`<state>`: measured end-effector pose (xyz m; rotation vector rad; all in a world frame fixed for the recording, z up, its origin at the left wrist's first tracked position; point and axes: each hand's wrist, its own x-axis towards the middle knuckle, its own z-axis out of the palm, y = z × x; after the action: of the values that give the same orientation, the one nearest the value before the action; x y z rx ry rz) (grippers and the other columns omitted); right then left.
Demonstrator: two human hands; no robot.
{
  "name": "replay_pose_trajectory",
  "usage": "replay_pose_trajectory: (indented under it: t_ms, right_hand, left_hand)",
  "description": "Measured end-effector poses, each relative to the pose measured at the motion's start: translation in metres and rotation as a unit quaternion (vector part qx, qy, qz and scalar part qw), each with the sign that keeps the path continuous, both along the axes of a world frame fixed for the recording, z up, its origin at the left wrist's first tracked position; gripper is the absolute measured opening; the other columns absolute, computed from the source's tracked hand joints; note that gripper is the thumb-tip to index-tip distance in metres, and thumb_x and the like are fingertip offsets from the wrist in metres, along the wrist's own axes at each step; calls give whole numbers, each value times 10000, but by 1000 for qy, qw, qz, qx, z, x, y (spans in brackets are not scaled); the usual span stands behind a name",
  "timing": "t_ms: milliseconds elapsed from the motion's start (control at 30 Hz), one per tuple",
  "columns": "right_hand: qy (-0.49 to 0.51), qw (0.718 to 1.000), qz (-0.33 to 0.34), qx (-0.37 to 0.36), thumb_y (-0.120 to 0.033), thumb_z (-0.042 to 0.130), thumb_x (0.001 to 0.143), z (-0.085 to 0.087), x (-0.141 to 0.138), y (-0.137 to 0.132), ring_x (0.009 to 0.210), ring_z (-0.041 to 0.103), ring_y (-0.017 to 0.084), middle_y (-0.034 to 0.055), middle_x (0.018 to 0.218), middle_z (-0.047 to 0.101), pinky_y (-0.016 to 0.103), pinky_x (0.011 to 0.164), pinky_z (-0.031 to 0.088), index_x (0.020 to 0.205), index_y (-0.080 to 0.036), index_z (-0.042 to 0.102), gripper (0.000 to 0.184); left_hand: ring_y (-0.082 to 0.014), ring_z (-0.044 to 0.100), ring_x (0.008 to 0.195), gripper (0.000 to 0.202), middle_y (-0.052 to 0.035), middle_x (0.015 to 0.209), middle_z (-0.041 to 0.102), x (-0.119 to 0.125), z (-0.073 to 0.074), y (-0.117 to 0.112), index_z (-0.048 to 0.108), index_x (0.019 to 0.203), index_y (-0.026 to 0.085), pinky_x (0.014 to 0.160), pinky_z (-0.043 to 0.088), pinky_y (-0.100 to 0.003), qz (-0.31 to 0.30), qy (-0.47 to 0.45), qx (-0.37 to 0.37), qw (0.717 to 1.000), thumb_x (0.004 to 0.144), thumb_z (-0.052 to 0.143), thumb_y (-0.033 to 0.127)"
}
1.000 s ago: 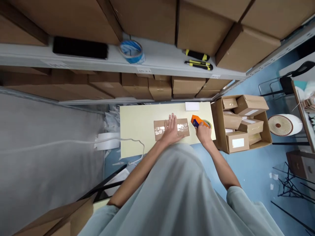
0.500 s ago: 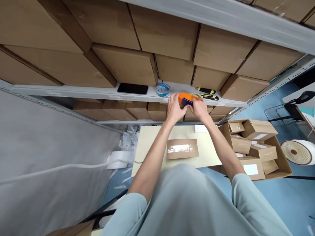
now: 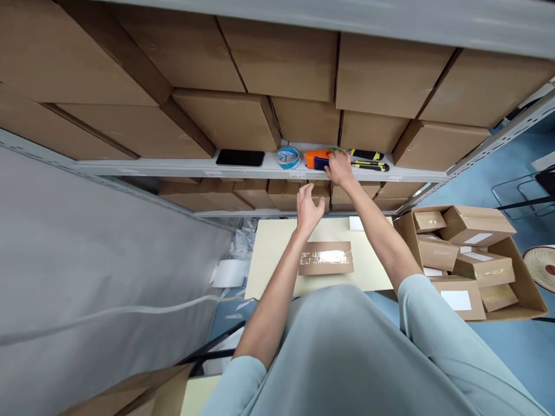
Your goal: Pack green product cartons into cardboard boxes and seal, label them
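My right hand [image 3: 339, 168] reaches up to the grey shelf [image 3: 173, 167] and rests on the orange tape dispenser [image 3: 315, 158], which lies on the shelf; its fingers curl over the dispenser's right end. My left hand [image 3: 309, 207] hangs in the air below the shelf, fingers loosely apart, holding nothing. Beneath it a small brown cardboard box [image 3: 325, 257], sealed with clear tape, lies on the pale yellow table [image 3: 273, 254].
On the shelf sit a black phone [image 3: 240, 157], a blue tape roll [image 3: 288, 156] and yellow-black utility knives [image 3: 368, 160]. Large cartons fill the shelves. An open carton [image 3: 524, 283] with several small boxes stands right of the table. A white label [image 3: 356, 223] lies at the table's back.
Both hands carried the tape dispenser from the table up to the shelf. The left hand has now let go and dropped lower; the right hand stays on the dispenser, which now lies on the shelf.
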<state>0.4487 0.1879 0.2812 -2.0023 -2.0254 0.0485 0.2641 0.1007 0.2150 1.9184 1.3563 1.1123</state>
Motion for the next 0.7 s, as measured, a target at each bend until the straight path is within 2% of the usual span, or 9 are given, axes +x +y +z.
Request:
replay_pose_trajectory:
  t_ms: [67,100,167,300,400,467,533,600,700]
  right_hand:
    - [45,997,8,60,-411,459,1140,-17,4,-26,1561,487,421,288,1614,573,687,1366,210,1602,-50,512,588]
    - [71,994,9,86,-446,396,1160,-29,5,-48,1605,442,410,259,1664,536,694,1380,181,1661,-93,457,616]
    - [126,987,-9,103,-489,301,1182,-57,7,-109,1662,381,379,210,1723,491,686,1398,161,1732,-166,372,642]
    - [244,966,-78,33,-510,312,1182,-124,-8,-258,1682,392,337,163,1765,486,642,1404,249,1771,-231,343,652]
    - [323,939,-112,-38,-530,295,1178,-167,-25,-342,1718,352,323,167,1818,421,600,1400,320,1798,-202,311,702]
    - [360,923,-117,-76,-548,256,1181,-189,-32,-375,1745,304,306,164,1856,351,569,1420,306,1810,-173,293,734]
    - [390,908,-110,-107,-568,206,1185,-205,-35,-392,1759,274,284,150,1876,308,532,1439,282,1819,-156,277,760]
    - [419,893,-100,-135,-602,157,1183,-215,-35,-397,1757,281,264,135,1879,302,501,1445,281,1828,-150,253,793]
    - [459,868,-99,-163,-676,125,1167,-224,-33,-393,1745,314,250,120,1876,310,480,1446,283,1836,-153,227,856]
  left_hand:
    - [-365,578,1511,546,-194,1509,639,-10,-20,-33,629,1503,179,1352,429,-556,-17,24,-15,999,966,696,249]
    - [-360,574,1517,547,-193,1523,634,-17,-31,-52,616,1523,182,1352,428,-555,-25,37,-25,999,987,680,269]
    - [-349,556,1541,561,-194,1570,618,-30,-54,-96,575,1575,188,1357,423,-553,-34,63,-51,996,1033,641,320]
    - [-346,481,1631,611,-209,1672,573,-44,-89,-180,496,1663,175,1382,385,-569,-74,126,-115,983,1106,554,418]
    - [-339,346,1726,671,-190,1798,449,-35,-103,-216,414,1738,185,1419,307,-575,-163,175,-148,960,1141,491,481]
    - [-329,223,1773,699,-157,1862,342,-23,-109,-225,344,1783,195,1443,226,-591,-227,208,-154,939,1156,435,489]
    - [-321,128,1791,712,-134,1887,275,-11,-114,-226,289,1811,190,1456,142,-612,-279,241,-157,916,1165,378,475]
    - [-318,73,1795,719,-125,1897,237,-1,-119,-225,247,1826,178,1457,70,-634,-305,271,-164,898,1168,330,455]
    - [-320,13,1795,720,-128,1906,185,8,-124,-227,201,1836,166,1442,-5,-667,-300,306,-174,887,1163,289,405]
